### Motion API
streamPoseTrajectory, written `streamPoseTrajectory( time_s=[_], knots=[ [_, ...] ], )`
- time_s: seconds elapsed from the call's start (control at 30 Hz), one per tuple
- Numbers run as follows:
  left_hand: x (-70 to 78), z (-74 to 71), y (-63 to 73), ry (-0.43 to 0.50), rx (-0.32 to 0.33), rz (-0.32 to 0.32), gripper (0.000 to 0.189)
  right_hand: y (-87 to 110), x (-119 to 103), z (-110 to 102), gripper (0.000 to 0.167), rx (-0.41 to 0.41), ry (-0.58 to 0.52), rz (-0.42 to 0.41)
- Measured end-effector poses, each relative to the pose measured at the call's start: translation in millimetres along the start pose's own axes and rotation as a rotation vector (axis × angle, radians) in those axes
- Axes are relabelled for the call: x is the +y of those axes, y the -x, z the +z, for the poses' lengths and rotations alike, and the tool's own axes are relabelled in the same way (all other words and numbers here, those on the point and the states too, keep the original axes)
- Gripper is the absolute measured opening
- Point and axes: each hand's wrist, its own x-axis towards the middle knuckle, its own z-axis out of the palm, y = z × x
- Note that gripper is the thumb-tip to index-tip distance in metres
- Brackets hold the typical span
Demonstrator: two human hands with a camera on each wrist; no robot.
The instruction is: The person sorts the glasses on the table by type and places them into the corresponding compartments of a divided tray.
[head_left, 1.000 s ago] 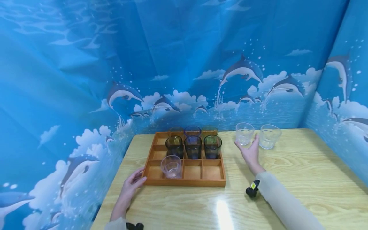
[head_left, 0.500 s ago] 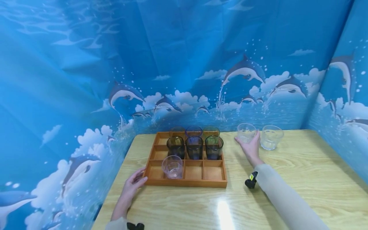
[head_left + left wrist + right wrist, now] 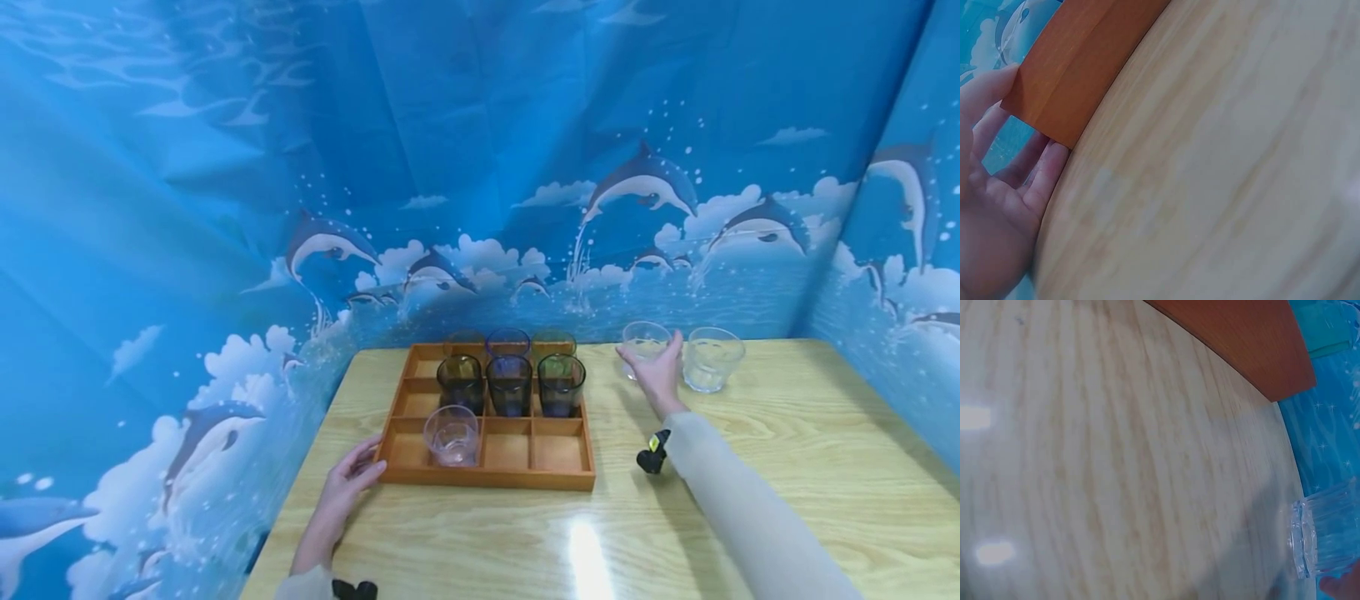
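Note:
My left hand (image 3: 341,486) holds the front left corner of a wooden compartment tray (image 3: 491,477). In the left wrist view, fingers of that hand (image 3: 997,206) lie along both sides of the tray's corner (image 3: 1066,69). My right hand (image 3: 657,375) reaches round a clear drinking glass (image 3: 647,335) standing upright at the back of the table. Only a fingertip shows beside the glass (image 3: 1332,528) in the right wrist view. A second clear glass (image 3: 712,360) stands just right of that hand. One more clear glass (image 3: 452,442) sits in the tray's front left compartment.
Three dark glasses, among them the middle one (image 3: 510,387), fill the tray's middle row. Behind them stand several tinted glasses, one with a blue rim (image 3: 508,337). A dolphin-print backdrop (image 3: 480,208) borders the table (image 3: 480,542) behind and on the right.
My right hand has moved farther up and around the left one of the two loose clear glasses. My left hand keeps its place at the tray's corner, and the view has shifted slightly.

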Motion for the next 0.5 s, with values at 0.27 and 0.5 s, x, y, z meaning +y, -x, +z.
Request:
streamPoseTrajectory(
  time_s=[0.27, 0.5],
  knots=[
    [-0.1, 0.1, 1.8, 0.005, 0.003, -0.001, 0.053, -5.3, -1.5, 0.6, 0.12, -0.016, -0.062, 0.028],
    [-2.2, -0.2, 0.4, 0.014, 0.01, -0.005, 0.054, -8.4, -2.0, 3.3, 0.116, -0.014, -0.076, 0.02]
  ],
)
